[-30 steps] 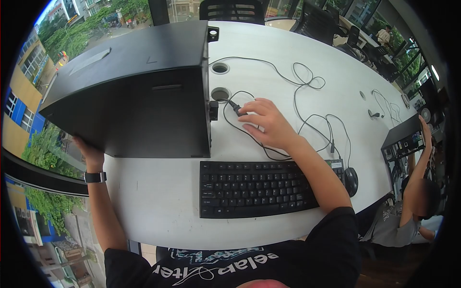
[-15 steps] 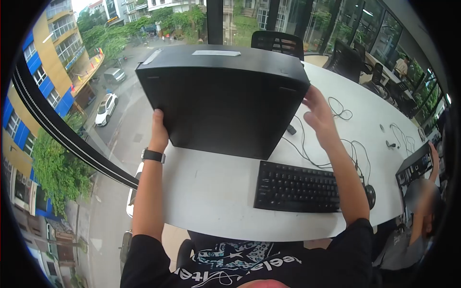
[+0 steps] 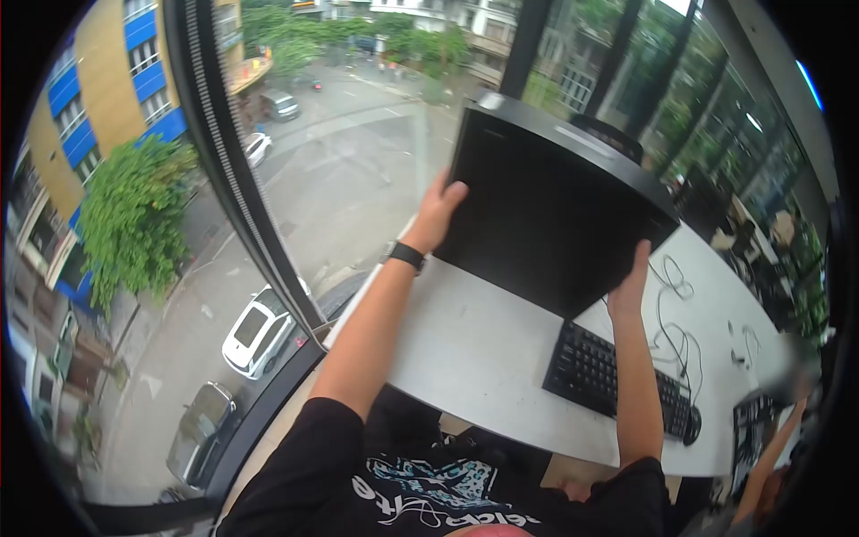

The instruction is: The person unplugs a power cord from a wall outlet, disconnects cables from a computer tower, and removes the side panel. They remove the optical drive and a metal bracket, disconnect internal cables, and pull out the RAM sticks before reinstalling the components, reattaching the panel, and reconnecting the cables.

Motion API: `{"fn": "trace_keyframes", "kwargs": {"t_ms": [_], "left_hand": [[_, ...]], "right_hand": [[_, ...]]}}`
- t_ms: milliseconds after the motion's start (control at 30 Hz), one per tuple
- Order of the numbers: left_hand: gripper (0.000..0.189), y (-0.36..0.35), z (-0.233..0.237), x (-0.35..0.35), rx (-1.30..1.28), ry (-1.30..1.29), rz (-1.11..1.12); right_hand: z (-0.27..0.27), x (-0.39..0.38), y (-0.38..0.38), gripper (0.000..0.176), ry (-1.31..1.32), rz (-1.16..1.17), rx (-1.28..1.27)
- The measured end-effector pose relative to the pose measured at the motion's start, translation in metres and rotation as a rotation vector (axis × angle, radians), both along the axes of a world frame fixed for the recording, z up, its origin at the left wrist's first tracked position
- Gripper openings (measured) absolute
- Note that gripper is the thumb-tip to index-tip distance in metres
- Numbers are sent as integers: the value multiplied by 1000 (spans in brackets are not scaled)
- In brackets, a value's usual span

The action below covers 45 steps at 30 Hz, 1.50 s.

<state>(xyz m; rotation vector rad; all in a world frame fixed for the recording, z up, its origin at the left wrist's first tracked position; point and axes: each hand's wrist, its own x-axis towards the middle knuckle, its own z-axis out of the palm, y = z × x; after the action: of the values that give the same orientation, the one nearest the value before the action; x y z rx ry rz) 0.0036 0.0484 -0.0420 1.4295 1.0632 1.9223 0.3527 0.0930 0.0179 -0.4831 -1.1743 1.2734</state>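
- Risk, as judged: the computer case (image 3: 555, 206) was tilted and held only by pressure at its two sides. A slipping palm could drop it onto the keyboard (image 3: 608, 376) or snag the cables (image 3: 671, 336).
- Left hand (image 3: 437, 215): grip clamped on the case's left edge, thumb over the dark face.
- Right hand (image 3: 632, 279): grip closed on the lower right edge, fingers hidden behind it.
- Case was over the far part of the white table (image 3: 465, 349), near the window frame (image 3: 242, 179). Could not tell whether its lower corner touched the table.
- Keyboard lay just beside that corner, with the mouse (image 3: 691, 426) at its far end.
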Motion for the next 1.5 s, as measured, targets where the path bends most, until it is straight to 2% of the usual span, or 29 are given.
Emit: {"fn": "trace_keyframes", "kwargs": {"t_ms": [67,133,267,333,500,633,700,767,833,900,933,1033,1100,1133,1167,1200,1233,1300,1333,1367,1433,1467,1500], "left_hand": [[75,-9,14,8,70,-47,-23],[73,-16,19,10,73,-56,-25],[72,-28,22,14,59,-72,11],[74,-47,24,21,29,-57,46],[83,-84,15,38,135,-58,311],[88,-123,21,56,82,-94,315],[92,-135,13,65,57,-111,476],[98,-146,11,78,80,-160,455],[104,-155,6,89,120,-117,573],[110,-161,3,103,125,-149,587],[111,-166,5,112,90,-143,628],[115,-174,10,125,3,-139,695],[115,-175,14,126,-18,-166,686],[115,-176,11,125,-20,-166,687],[110,-179,7,121,4,-80,673],[108,-181,5,114,33,8,659],[108,-180,3,105,36,9,661],[104,-186,0,88,22,-135,435],[95,-186,9,75,21,-79,413],[95,-186,3,61,22,-73,412],[81,-176,-16,38,-196,-273,172],[76,-181,1,45,-360,-360,134],[76,-181,-1,44,-363,-362,131]], "right_hand": [[0,-5,12,61,38,-8,43],[-6,1,19,71,-25,15,34],[1,-3,28,74,-14,24,12],[15,-12,24,69,47,23,-27],[5,-22,39,73,62,119,-53],[-4,-33,63,78,59,193,-117],[-9,-41,78,80,50,254,-120],[-11,-50,88,83,2,298,-121],[-19,-56,105,85,16,343,-112],[-14,-73,107,87,44,362,-70],[-15,-80,119,88,33,382,-136],[-3,-99,116,88,-26,454,-111],[-8,-103,130,86,-43,499,-109],[-13,-104,137,94,-45,482,-109],[-14,-107,138,101,-49,466,-109],[-14,-108,138,101,-49,469,-105],[-17,-104,137,100,-54,421,-98],[-15,-97,117,99,-62,371,-110],[-9,-99,105,98,-148,284,-77],[0,-102,90,96,-230,195,-40],[20,-107,56,94,-249,172,-25],[28,-109,42,93,-201,104,-92],[31,-113,33,93,-149,34,-162]]}}
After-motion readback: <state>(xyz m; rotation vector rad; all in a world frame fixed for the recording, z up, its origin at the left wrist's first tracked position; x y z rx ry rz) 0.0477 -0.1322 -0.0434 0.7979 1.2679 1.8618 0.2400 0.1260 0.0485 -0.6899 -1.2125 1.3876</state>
